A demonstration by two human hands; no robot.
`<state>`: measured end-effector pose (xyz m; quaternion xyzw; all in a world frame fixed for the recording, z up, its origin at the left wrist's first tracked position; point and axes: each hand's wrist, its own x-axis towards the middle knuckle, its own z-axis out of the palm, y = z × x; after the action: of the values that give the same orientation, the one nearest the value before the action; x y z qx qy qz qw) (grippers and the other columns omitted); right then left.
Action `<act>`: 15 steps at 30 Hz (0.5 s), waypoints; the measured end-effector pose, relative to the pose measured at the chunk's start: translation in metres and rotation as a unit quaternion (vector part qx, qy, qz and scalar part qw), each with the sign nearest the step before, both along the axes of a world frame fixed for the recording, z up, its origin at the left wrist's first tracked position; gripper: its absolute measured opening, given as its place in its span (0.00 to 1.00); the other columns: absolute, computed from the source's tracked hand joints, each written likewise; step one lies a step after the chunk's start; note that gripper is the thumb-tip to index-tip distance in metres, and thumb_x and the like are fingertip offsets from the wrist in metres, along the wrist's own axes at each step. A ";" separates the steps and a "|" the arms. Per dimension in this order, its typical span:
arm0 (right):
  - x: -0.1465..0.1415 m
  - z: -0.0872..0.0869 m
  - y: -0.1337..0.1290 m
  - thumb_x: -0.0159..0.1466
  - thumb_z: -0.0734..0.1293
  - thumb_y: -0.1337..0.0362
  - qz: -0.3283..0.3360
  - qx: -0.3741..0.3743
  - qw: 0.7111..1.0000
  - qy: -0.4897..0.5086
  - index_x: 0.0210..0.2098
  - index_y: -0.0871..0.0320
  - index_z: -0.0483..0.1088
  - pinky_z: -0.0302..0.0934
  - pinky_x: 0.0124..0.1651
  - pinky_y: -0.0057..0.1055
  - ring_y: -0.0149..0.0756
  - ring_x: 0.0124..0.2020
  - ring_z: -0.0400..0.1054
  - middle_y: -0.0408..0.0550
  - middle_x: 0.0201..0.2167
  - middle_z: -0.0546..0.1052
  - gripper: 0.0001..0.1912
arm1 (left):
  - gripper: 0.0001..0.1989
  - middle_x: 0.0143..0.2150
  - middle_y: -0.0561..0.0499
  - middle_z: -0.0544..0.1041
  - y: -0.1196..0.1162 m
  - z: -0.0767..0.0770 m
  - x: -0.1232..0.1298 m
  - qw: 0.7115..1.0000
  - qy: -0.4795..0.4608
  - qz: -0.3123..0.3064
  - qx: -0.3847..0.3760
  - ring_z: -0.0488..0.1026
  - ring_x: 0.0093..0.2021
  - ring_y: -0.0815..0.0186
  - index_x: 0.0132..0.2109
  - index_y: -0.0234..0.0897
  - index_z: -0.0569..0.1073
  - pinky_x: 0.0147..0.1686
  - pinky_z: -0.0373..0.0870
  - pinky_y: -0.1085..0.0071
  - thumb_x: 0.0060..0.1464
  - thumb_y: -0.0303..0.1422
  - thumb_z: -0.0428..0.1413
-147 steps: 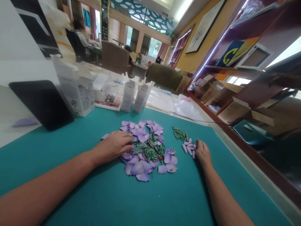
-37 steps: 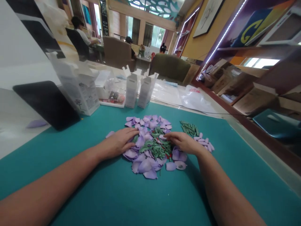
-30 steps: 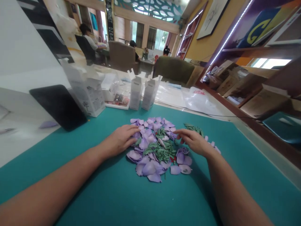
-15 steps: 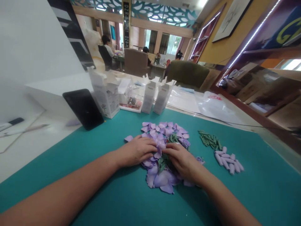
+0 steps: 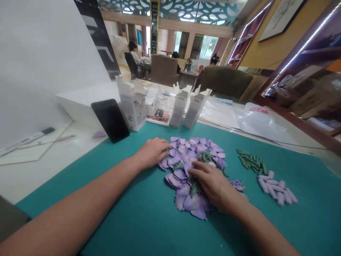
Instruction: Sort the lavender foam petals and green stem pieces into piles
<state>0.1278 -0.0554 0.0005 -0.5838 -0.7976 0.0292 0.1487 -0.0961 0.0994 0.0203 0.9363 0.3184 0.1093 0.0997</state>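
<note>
The person's left hand (image 5: pixel 153 153) lay palm down at the left edge of a loose heap of thin lilac foam petals (image 5: pixel 191 202), its fingers lightly curled and gripping nothing. The right hand (image 5: pixel 213 186) sat palm down on top of that heap with its fingers spread among the petals; whether they pinched one, I could not tell. The heap lay on a teal bench mat (image 5: pixel 128 227), mixed with narrow green foam leaves (image 5: pixel 206 157). I judged the petals very light, soft and easily creased, though not brittle; they looked best taken by a single edge between finger and thumb, since a push would slide them apart. Their rims were wavy and their surfaces matte. Right of the heap lay a bundle of slim green foam strips (image 5: pixel 252 161) and a cluster of pale lilac rolled foam pieces (image 5: pixel 274 190). Beyond the heap stood 3 white cardboard boxes (image 5: pixel 132 106) and a flat black tablet (image 5: pixel 110 120).
</note>
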 end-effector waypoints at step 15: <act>0.009 0.025 -0.003 0.65 0.53 0.73 -0.041 -0.093 0.995 0.004 0.52 0.53 0.73 0.64 0.46 0.39 0.43 0.46 0.71 0.52 0.47 0.77 0.24 | 0.12 0.52 0.48 0.74 -0.011 -0.002 0.005 0.998 0.027 -0.045 0.028 0.68 0.50 0.57 0.51 0.44 0.73 0.45 0.61 0.63 0.60 0.38 0.54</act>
<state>0.1372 -0.0581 0.0253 -0.6276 -0.7659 0.0995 0.0976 -0.0912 0.0881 0.0182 0.9547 0.2757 0.0878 0.0696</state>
